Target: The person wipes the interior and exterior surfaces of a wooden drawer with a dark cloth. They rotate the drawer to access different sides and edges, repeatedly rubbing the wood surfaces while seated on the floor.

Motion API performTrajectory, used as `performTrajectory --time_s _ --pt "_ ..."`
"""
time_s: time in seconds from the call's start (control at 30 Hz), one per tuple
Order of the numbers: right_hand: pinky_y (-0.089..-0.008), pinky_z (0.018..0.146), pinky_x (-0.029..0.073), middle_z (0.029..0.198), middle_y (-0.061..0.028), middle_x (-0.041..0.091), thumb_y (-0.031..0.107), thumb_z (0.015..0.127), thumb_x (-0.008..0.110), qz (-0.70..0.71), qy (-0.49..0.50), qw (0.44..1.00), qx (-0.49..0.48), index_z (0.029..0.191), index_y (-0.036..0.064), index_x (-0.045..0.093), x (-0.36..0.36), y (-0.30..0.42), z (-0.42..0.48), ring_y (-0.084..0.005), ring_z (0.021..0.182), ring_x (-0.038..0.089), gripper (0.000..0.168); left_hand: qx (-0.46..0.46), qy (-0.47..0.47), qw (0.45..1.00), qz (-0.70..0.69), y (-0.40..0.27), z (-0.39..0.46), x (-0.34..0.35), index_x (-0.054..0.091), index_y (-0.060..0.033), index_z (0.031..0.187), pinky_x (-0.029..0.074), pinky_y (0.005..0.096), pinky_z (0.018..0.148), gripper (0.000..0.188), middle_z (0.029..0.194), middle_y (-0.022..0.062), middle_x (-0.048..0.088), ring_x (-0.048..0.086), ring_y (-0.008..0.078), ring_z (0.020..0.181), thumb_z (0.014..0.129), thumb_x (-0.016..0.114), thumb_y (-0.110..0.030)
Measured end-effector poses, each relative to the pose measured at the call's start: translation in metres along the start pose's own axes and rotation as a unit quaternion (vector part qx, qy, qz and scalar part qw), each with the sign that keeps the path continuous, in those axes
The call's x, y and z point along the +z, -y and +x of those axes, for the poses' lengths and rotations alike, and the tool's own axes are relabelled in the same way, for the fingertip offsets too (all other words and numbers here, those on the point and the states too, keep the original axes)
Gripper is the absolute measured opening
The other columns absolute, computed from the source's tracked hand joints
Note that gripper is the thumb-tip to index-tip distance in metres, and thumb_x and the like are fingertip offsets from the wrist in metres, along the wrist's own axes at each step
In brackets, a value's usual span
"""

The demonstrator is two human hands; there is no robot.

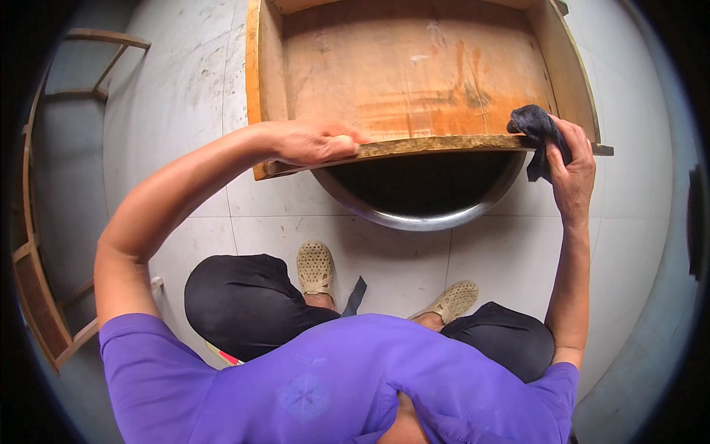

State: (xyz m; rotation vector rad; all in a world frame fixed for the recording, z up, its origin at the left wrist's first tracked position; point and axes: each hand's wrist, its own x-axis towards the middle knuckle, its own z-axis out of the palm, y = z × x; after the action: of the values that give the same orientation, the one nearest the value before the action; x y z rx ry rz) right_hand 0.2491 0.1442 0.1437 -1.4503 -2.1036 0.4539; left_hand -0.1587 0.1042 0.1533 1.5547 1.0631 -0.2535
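A wooden drawer point(410, 72) lies before me with its inside up, its bottom streaked with darker, wet-looking stains. My left hand point(319, 143) grips the near edge of the drawer left of its middle, fingers partly blurred. At the right end of that same edge, my right hand point(574, 155) holds a dark cloth point(538, 133) against the wood. Under the near edge stands a round metal basin point(416, 222), partly covered by the drawer; its inside looks dark, and I cannot tell what it holds.
Both feet, in beige perforated clogs point(315, 266), rest on the tiled floor point(266, 233) near the basin. A dark strap point(355, 295) hangs or lies between my knees. Wooden frame furniture point(39, 294) stands at the far left. A wall runs along the right.
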Motion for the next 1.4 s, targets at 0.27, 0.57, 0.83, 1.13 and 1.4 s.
performTrajectory --time_s 0.27,0.57,0.83,1.13,1.4 --pt "-0.0343 0.099 0.046 0.115 -0.0064 0.066 0.003 0.091 0.06 -0.03 0.016 0.999 0.01 0.123 0.007 0.066 -0.001 0.003 0.001 -0.0233 0.11 0.06 0.033 0.042 -0.005 0.999 -0.028 -0.001 0.005 0.003 0.045 -0.0085 0.149 0.03 0.035 0.116 0.049 0.149 0.0161 0.049 0.044 0.0269 0.137 0.106 0.037 -0.03" --pt "-0.0352 0.098 0.046 0.114 -0.0067 0.066 0.004 0.09 0.061 -0.038 0.015 0.999 0.009 0.122 0.007 0.066 0.001 0.004 0.002 -0.0236 0.108 0.061 0.033 0.122 0.0 0.991 -0.048 0.001 0.028 0.005 0.045 -0.0079 0.148 0.032 0.0335 0.114 0.052 0.151 0.0153 0.047 0.046 0.0263 0.133 0.106 0.036 -0.036" --pt "-0.0359 0.099 0.046 0.115 -0.0072 0.066 0.005 0.091 0.06 -0.04 0.021 0.998 0.035 0.122 0.007 0.066 0.0 0.008 0.005 -0.0237 0.109 0.061 0.032 0.103 -0.006 0.993 -0.055 -0.013 0.02 0.003 0.048 -0.0053 0.146 0.027 0.0369 0.12 0.05 0.156 0.0145 0.04 0.036 0.028 0.145 0.106 0.037 -0.033" --pt "-0.0357 0.099 0.046 0.115 -0.0072 0.067 0.004 0.091 0.06 -0.054 0.019 0.998 0.028 0.121 0.006 0.067 0.0 0.002 0.004 -0.0234 0.109 0.061 0.032 0.103 -0.014 0.995 0.005 0.018 -0.005 -0.001 0.047 -0.0072 0.147 0.025 0.0404 0.122 0.047 0.156 0.0174 0.039 0.032 0.0316 0.147 0.106 0.039 -0.03" --pt "-0.0369 0.091 0.048 0.108 -0.0062 0.067 0.004 0.086 0.062 -0.019 -0.015 1.0 0.001 0.118 0.009 0.069 0.004 0.006 0.002 -0.0256 0.099 0.06 0.033 0.095 0.002 0.995 -0.034 0.007 0.004 0.002 0.046 -0.0053 0.147 0.026 0.0384 0.121 0.049 0.154 0.0171 0.042 0.036 0.0307 0.144 0.104 0.038 -0.027"
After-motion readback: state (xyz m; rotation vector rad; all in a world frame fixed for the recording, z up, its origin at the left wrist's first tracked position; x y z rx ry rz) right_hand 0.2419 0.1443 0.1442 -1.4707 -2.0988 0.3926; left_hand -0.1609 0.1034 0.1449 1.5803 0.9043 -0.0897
